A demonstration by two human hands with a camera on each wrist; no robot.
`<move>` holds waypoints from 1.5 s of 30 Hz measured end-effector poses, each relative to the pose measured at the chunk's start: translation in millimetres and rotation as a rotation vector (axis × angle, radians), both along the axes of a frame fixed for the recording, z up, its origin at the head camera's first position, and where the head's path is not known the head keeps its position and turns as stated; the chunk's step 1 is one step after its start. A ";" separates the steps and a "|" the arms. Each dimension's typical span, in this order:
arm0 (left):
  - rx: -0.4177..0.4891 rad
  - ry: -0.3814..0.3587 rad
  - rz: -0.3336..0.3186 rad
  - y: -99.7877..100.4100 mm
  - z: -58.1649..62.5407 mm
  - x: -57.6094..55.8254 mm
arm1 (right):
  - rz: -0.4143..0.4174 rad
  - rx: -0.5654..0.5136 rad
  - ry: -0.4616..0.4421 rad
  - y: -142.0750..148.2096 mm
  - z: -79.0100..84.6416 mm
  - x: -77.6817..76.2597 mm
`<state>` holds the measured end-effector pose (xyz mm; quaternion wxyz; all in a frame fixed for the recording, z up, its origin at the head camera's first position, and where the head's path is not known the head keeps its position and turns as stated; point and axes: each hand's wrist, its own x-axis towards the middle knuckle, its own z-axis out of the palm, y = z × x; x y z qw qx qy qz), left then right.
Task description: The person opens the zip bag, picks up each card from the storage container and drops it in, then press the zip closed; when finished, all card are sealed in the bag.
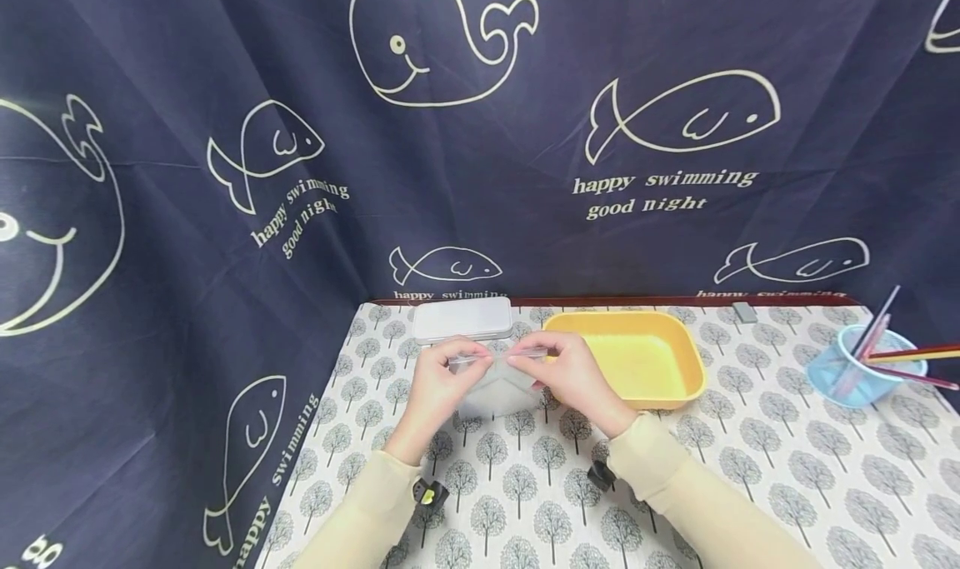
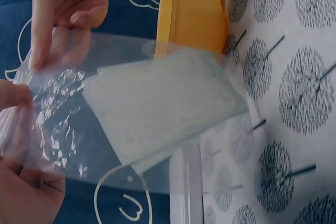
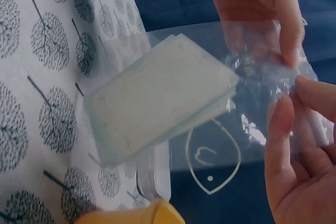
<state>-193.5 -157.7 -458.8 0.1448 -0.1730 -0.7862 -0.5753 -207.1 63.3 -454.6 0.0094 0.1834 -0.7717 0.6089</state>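
Note:
Both hands hold up a clear plastic bag (image 1: 501, 396) by its top edge. My left hand (image 1: 442, 379) pinches the left part of that edge between thumb and fingers, and my right hand (image 1: 572, 376) pinches the right part, with the fingertips close together near the middle. Inside the bag lies a small stack of pale, greenish-white rectangular sheets (image 2: 165, 106), slightly fanned and tilted. The same sheets (image 3: 160, 98) show through the film in the right wrist view. Between the hands and the sheets, the film is wrinkled and shiny.
Behind the bag lies a closed white case (image 1: 461, 317). A yellow tray (image 1: 693, 386) stands just right of the right hand. Farther right is a light blue basket (image 1: 836, 381) with pencils and pens. A small grey block (image 1: 745, 312) lies near the back edge of the tree-patterned tablecloth (image 1: 750, 502).

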 end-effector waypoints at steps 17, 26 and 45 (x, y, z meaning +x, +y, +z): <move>-0.080 0.054 0.043 -10.1 2.7 5.3 | -0.040 0.100 0.131 5.7 0.9 1.4; -0.165 0.043 0.059 -22.2 2.6 6.9 | -0.030 0.154 0.242 18.2 -0.4 3.6; -0.186 0.129 0.050 -36.0 8.5 16.1 | -0.123 0.128 0.077 15.8 14.9 13.9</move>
